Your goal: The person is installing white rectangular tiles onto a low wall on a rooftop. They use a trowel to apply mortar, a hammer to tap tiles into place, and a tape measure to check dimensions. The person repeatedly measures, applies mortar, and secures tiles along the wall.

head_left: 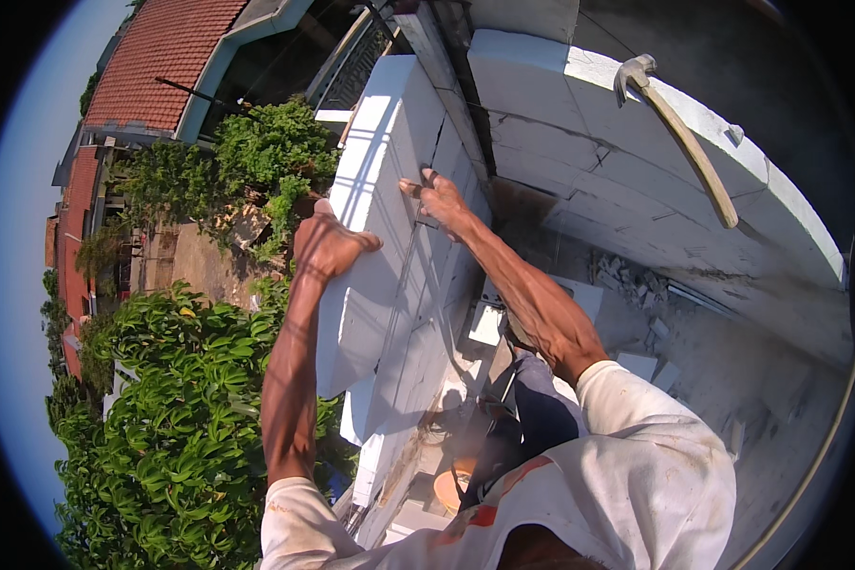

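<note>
Two white block walls (378, 275), one hammer (680, 133), one round orange container (449, 491), rubble pieces (631, 279) beyond counting

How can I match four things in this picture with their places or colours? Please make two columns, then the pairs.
1. hammer
2. left hand
3. right hand
4. tiled roof

A. at the outer edge of the white block
B. red
C. lying on top of the right-hand wall
D. at the block's inner side

Pairs: 1-C, 2-A, 3-D, 4-B
</note>
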The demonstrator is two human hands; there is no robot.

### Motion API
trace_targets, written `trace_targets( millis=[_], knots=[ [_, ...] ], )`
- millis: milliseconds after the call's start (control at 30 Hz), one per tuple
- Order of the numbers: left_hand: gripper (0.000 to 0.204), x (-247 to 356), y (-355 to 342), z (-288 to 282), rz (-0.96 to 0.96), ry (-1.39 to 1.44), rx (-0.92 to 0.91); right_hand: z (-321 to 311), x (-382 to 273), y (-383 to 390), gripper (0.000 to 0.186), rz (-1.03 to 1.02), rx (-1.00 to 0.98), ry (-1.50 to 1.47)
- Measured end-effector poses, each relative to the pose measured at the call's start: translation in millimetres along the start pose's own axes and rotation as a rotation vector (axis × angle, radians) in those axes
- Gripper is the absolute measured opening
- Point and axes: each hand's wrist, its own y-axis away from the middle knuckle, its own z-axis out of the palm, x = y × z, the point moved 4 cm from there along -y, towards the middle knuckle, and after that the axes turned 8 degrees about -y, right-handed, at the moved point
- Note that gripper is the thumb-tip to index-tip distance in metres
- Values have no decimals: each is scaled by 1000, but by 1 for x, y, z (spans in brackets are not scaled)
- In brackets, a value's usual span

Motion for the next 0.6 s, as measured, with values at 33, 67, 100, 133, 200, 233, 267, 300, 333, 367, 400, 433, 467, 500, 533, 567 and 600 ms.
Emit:
trace_targets(
  millis=[33,67,100,133,200,233,267,300,333,367,400,433,467,500,533,567,600],
  knots=[
    [80,-1,-1,-1,8,-1,-5,3,-4,1,104,0,4,-25],
    [80,-2,-1,-1,16,-3,-10,5,-8,1,105,21,3,3],
    [80,-4,-1,-2,22,-4,-15,9,-11,2,105,42,1,31],
    [83,-3,-2,-4,28,5,-7,6,-13,1,106,59,8,61],
    [88,-3,-2,-9,34,23,8,6,-12,-2,105,27,20,63],
    [84,-2,-4,-8,27,37,9,4,-9,-4,105,14,31,67],
    [81,0,-7,-7,20,50,11,2,-7,-7,105,9,27,43],
    [77,1,-10,-7,14,64,12,-1,-4,-10,105,5,24,19],
    [77,1,-11,-8,12,88,14,-2,-3,-12,105,3,16,-7],
    [77,1,-12,-9,12,113,17,-3,-2,-15,105,4,19,11],
    [77,2,-13,-10,13,138,19,-5,-1,-17,105,5,22,30],
    [77,0,-13,-10,14,133,26,-4,-2,-18,105,10,22,48],
    [77,-2,-14,-9,16,128,33,-4,-3,-18,105,19,23,67],
    [77,-4,-14,-9,19,123,40,-4,-5,-17,105,29,25,86],
    [76,-5,-12,-12,21,141,50,1,-8,-15,106,42,20,102],
    [75,-4,-10,-14,22,158,59,6,-11,-13,105,50,35,104],
    [74,-2,-7,-18,21,175,69,10,-15,-11,105,59,48,105]
  ],
)
